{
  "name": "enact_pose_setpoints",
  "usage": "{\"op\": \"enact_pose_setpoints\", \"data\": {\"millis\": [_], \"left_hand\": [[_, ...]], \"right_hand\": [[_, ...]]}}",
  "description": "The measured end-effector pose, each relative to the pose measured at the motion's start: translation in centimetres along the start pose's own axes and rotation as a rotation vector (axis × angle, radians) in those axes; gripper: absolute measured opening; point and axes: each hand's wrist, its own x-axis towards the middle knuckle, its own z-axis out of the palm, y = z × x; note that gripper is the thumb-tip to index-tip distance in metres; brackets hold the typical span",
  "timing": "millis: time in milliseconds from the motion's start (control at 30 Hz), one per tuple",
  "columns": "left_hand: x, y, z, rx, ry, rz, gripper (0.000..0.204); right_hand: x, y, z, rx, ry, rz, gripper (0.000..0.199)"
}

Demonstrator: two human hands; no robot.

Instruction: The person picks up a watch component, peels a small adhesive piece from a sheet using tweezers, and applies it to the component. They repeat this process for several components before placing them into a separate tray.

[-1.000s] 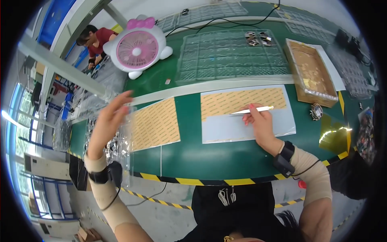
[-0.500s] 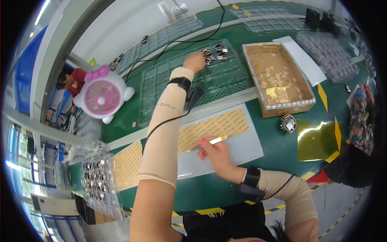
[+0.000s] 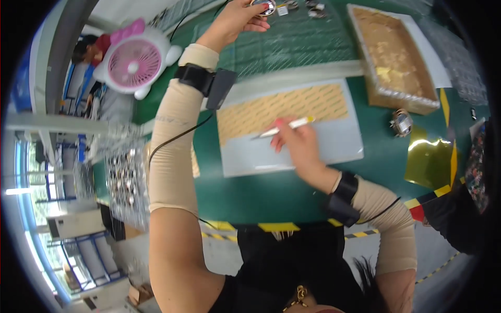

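At the top of the head view, my left hand (image 3: 235, 22) is closed around a round, shiny watch-like piece (image 3: 263, 7), its rim pinched by thumb and fingers. It is above the near part of a clear plastic tray (image 3: 297, 47). My right hand (image 3: 302, 148) grips a slim white pen-like tool (image 3: 295, 124) with a yellow end and a thin dark tip pointing left. Beneath the tool lies a tan sheet of small adhesive pieces (image 3: 292, 104) on a pale grey board (image 3: 250, 159). Motion blurs the right fingertips slightly.
A cardboard box (image 3: 369, 78) with small tan scraps stands at the right. Near it are another round watch-like piece (image 3: 402, 123) and a yellow transparent film (image 3: 429, 159). A pink-and-white fan (image 3: 133, 68) is at the left, above a tray of round parts (image 3: 124, 180).
My left hand has lifted a watch-like piece from the tray and drawn it back leftward. My right hand still holds the white tool over the sheet. The whole view has shifted.
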Motion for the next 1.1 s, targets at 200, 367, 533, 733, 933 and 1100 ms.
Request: {"op": "enact_pose_setpoints", "data": {"millis": [200, 367, 533, 733, 933, 1100], "left_hand": [[-15.5, -0.8, -0.3, 0.015, -0.312, -0.163, 0.023], [-21.9, -6.5, -0.9, 0.104, -0.214, -0.064, 0.026], [-24.3, -8.1, 0.5, -0.219, -0.097, -0.058, 0.025], [-24.2, -8.8, 0.8, -0.264, -0.058, -0.075, 0.026], [-24.1, -9.8, 0.6, -0.204, -0.010, -0.073, 0.030], [-23.6, -8.0, 1.2, -0.399, 0.045, -0.237, 0.030]], "right_hand": [[-0.3, -0.1, 0.1, -0.148, -0.110, 0.044, 0.018], [-0.6, -1.4, -1.4, -0.382, -0.198, 0.111, 0.018], [-1.2, -0.5, 0.6, -0.322, -0.131, 0.083, 0.019], [-1.9, 1.9, 2.4, -0.467, -0.298, -0.037, 0.022], [-2.5, 0.9, 3.1, -0.408, -0.338, -0.051, 0.024], [-1.2, -1.8, 0.6, -0.108, -0.162, -0.203, 0.024]]}}
